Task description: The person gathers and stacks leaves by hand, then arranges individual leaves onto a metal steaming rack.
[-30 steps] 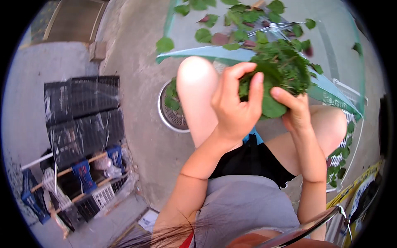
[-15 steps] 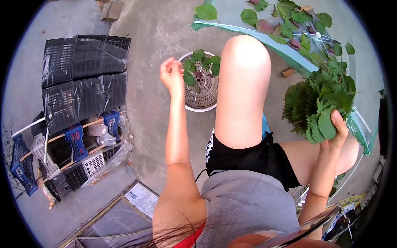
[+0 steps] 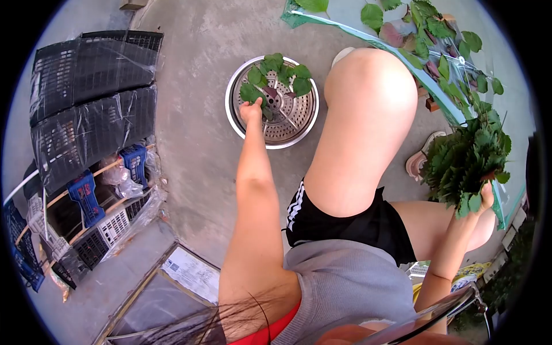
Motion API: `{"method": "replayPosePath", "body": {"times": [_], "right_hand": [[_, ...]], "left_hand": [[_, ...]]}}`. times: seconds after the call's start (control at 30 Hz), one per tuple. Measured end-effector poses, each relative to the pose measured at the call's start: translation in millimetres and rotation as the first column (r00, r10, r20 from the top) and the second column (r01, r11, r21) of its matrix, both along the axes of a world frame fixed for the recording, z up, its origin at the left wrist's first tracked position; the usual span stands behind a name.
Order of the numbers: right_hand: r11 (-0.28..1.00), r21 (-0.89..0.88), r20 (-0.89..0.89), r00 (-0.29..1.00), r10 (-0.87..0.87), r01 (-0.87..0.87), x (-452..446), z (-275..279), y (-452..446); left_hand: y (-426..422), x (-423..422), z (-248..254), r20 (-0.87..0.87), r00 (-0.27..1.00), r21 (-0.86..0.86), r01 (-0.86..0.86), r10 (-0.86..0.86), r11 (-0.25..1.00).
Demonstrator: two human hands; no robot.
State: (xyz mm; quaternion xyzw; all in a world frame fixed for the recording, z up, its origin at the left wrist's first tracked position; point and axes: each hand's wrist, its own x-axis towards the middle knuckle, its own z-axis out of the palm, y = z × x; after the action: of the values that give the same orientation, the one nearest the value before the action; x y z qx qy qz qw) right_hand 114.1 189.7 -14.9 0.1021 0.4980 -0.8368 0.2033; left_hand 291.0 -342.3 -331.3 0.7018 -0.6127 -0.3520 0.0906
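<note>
A round metal pan with a perforated insert rests on the concrete floor, with several green leaves along its upper part. My left hand is over the pan's left side, fingers closed at the edge of a green leaf. Far to the right, my right hand grips the base of a thick bunch of jagged green leaves, held above my bent knee. The bunch hides part of the fingers.
Green and purplish leaves lie on a pale sheet with a green edge at the upper right. Black crates wrapped in plastic and blue plastic parts stand at the left. A framed panel lies at the lower left.
My left hand left the leaf bunch, swung left, and then reached in over the pan to a leaf. My right hand moved right and outward with the bunch. The view shifted left.
</note>
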Motion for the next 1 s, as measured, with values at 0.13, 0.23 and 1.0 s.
{"method": "replayPosePath", "body": {"times": [0.13, 0.23, 1.0], "right_hand": [[1.0, -0.009, -0.017, 1.0, 0.016, -0.016, -3.5, -3.6, -4.9], [1.0, -0.015, -0.027, 0.999, 0.025, -0.026, -5.8, -4.2, -5.7], [0.984, -0.164, -0.164, 0.985, 0.048, -0.075, -14.4, -6.0, -4.2]], "left_hand": [[-2.0, -0.5, 2.9, 0.142, 0.988, -0.079, 0.069, -0.057, 0.994], [-14.9, 10.4, 4.5, 0.068, 0.989, -0.103, 0.136, -0.13, 0.985], [100.5, -150.8, 55.6, 0.043, 0.905, -0.113, 0.426, -0.424, 0.898]]}}
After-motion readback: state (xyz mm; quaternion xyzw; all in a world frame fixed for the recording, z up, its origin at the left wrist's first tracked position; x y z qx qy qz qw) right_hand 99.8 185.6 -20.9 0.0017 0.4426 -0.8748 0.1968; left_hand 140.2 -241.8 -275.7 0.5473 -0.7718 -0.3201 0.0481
